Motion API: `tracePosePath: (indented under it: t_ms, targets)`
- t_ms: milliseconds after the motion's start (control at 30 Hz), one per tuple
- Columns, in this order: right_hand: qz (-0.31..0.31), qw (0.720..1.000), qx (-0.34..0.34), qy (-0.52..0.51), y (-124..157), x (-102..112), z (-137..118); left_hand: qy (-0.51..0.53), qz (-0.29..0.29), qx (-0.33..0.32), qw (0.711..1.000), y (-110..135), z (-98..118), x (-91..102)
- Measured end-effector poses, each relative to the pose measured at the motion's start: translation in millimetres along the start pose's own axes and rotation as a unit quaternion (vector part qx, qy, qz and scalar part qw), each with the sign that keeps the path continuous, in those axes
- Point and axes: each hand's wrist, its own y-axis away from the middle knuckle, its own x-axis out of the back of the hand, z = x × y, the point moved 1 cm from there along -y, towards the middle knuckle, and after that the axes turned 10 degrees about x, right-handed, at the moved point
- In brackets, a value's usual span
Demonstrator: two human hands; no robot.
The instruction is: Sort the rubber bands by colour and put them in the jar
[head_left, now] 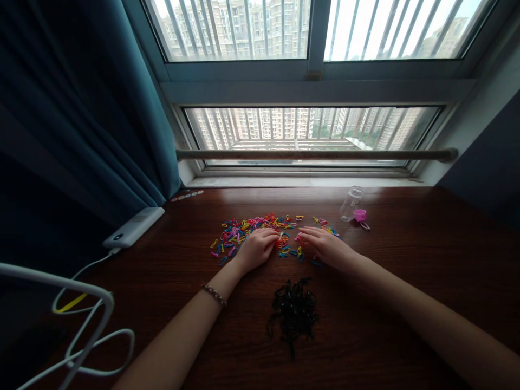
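Note:
A scatter of small coloured elastic bands (247, 225) lies on the dark wooden table (406, 271) below the window. My left hand (257, 247) rests on the bands with its fingers curled, the fingertips pointing right. My right hand (324, 244) lies flat among the bands with its fingers stretched toward the left. The two hands' fingertips nearly meet over the middle of the scatter. A separate heap of black bands (294, 312) sits nearer to me, between my forearms. What my left fingers pinch, if anything, is too small to see.
A clear small bottle (350, 204) lies at the back right beside its pink cap (359, 215). A white power bank (134, 227) with a white cable (87, 325) sits at the left near the teal curtain (81, 119). A window sill runs along the back.

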Motion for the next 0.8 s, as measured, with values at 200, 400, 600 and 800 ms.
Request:
tracePosePath:
  t_ms: [200, 400, 600, 800]
  targets:
    - [-0.032, 0.997, -0.033, 0.060, -57.8, -40.2, 4.6, -0.011, 0.016, -0.008, 1.000, 1.5, 0.3, 2.2]
    - [-0.058, 0.997, 0.008, 0.042, -37.6, -33.5, 20.8, -0.095, 0.101, 0.135, 0.981, 1.3, -8.2, 2.6]
    - [-0.054, 0.997, -0.033, 0.044, 2.2, -5.5, 38.7, -0.115, 0.081, 0.220, 0.965, 0.6, -20.1, -6.9]
    - [-0.012, 1.000, 0.010, 0.009, -22.2, -1.2, 8.0, -0.060, -0.011, 0.109, 0.992, 0.5, -8.4, -2.4]
